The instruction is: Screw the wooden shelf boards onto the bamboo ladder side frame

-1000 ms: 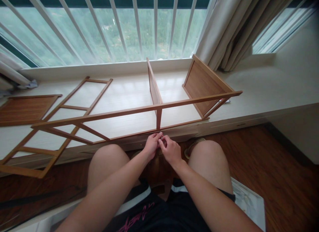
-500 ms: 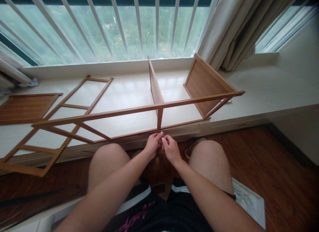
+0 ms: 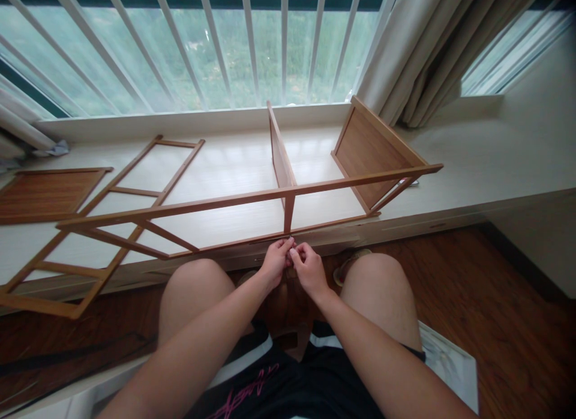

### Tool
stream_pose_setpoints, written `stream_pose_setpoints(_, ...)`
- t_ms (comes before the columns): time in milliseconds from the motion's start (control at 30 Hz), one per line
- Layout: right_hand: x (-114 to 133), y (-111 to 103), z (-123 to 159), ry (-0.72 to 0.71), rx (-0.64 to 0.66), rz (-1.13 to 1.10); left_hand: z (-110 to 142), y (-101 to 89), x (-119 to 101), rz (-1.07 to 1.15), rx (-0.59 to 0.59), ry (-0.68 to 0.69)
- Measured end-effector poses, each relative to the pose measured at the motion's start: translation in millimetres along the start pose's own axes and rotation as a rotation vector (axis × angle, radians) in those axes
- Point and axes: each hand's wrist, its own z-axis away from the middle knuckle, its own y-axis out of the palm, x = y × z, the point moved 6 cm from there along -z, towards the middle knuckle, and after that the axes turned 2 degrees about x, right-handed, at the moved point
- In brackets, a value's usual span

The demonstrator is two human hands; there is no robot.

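The left hand point(image 3: 275, 264) pinches a tiny piece point(image 3: 291, 240), too small to identify, at its fingertips. The right hand point(image 3: 309, 269) is just beside it, thumb and forefinger drawn together; whether it grips anything I cannot tell. The wooden frame point(image 3: 225, 201) rests on the window ledge point(image 3: 234, 161), its middle post just beyond both hands.

Cool daylight comes through the window point(image 3: 266, 62), its outside view hazy and washed out. A pale sheen of glare lies on the white ledge point(image 3: 234, 167), while the wooden floor point(image 3: 450, 281) sinks into dimness — darkest toward the corners. Wide-angle stretch fans the bars point(image 3: 284, 47) outward; detail between the fingers point(image 3: 306, 251) is too small and soft to read.
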Motion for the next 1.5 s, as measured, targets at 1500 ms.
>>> stream_pose_setpoints(1500,-4.3,-5.9,-0.2,-0.019,-0.078,0.011,-2.1,4.7,8.9,0.123,0.062,-0.053)
